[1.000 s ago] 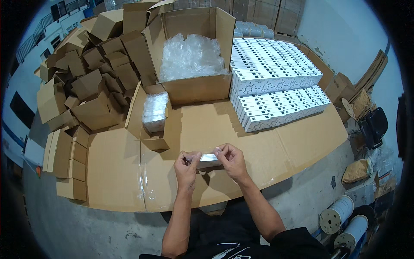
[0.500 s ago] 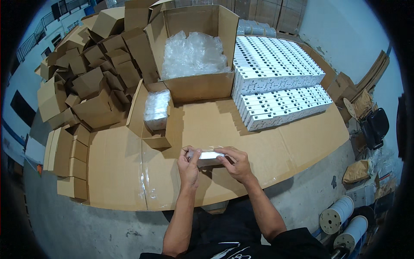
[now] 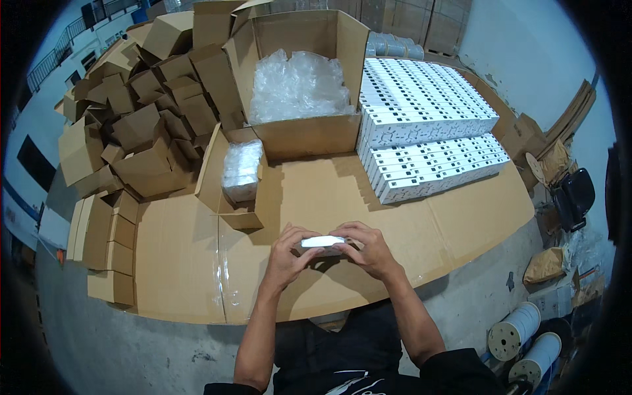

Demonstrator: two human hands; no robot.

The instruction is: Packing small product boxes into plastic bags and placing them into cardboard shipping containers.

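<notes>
A small white box (image 3: 322, 242) is held above the cardboard-covered table, close to its near edge. My left hand (image 3: 284, 257) is closed on the left end of the box, thumb in front and fingers behind. At the other end, my right hand (image 3: 370, 252) grips it between thumb and fingers. My fingers hide both ends of the box. Beyond my left hand stands a small open carton (image 3: 208, 170) with several clear-wrapped packs (image 3: 241, 172) inside.
A large open carton (image 3: 309, 137) full of clear plastic bags (image 3: 299, 89) stands at the back. Rows of white boxes (image 3: 428, 108) are stacked at the right. Open brown cartons (image 3: 148, 148) pile up at the left, with closed cartons (image 3: 108, 284) nearer. Cable spools (image 3: 517, 329) sit lower right.
My left hand has shifted its hold, its fingers now reaching over behind the box. The white box shows a narrower top and has tilted a little. My right hand stays on its end.
</notes>
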